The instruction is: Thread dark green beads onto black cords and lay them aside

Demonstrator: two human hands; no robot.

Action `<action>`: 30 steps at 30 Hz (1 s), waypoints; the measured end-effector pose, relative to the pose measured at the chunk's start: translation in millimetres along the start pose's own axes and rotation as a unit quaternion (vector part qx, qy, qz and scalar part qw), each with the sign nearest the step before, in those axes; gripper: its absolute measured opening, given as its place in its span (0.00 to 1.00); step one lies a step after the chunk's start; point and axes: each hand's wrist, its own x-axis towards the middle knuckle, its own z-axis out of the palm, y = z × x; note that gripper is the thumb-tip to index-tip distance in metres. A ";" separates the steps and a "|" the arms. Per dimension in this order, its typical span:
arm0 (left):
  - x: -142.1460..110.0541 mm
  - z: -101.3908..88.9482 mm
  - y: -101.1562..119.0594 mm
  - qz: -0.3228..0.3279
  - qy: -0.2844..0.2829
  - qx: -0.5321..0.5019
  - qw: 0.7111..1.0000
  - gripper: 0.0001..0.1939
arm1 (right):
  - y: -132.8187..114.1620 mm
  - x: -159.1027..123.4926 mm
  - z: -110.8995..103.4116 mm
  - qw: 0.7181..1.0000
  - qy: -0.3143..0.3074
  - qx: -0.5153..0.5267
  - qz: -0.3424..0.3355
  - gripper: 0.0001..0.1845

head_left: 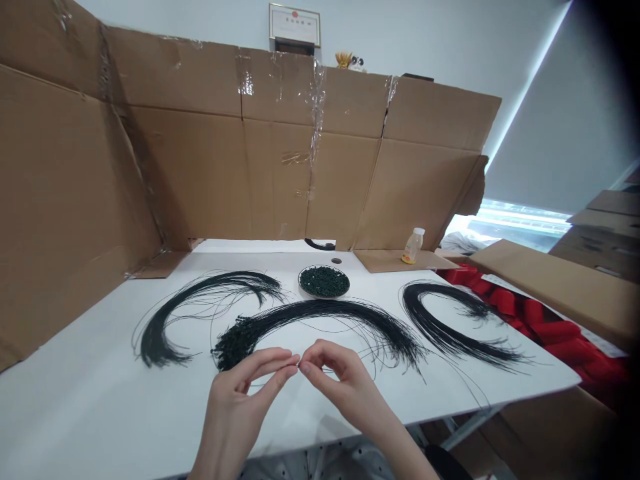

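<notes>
My left hand (245, 393) and my right hand (340, 380) meet fingertip to fingertip over the near part of the white table (100, 400). Both pinch something very small and thin that I cannot make out. Just beyond them lies a middle bundle of thin black wires (325, 313) whose left end carries dark green beads (235, 343). A second wire bundle (200, 300) curves at the left and a third (450, 327) at the right. A round dish of dark green beads (323, 281) sits behind the middle bundle.
Tall cardboard sheets (200, 167) wall the table at the back and left. A small plastic bottle (413, 245) stands at the back right. Red pieces (525, 313) fill a box to the right, beside more cardboard boxes (575, 287).
</notes>
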 end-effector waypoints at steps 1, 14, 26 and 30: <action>-1.0 0.4 0.7 -0.003 -0.005 0.001 1.000 0.08 | -1.1 -1.2 -2.0 1.000 -0.005 -0.005 0.001 0.12; 61.1 3.9 -16.6 0.092 -0.236 0.202 0.946 0.15 | -28.2 -36.5 -110.8 0.998 0.010 -0.064 0.014 0.17; 230.2 162.7 -36.2 0.162 -0.265 0.427 0.849 0.18 | -53.0 -79.7 -156.1 0.990 0.048 -0.115 -0.062 0.09; 247.3 187.2 -45.6 0.136 -0.264 0.452 0.841 0.18 | -62.4 -87.0 -166.9 0.987 0.051 -0.137 -0.071 0.08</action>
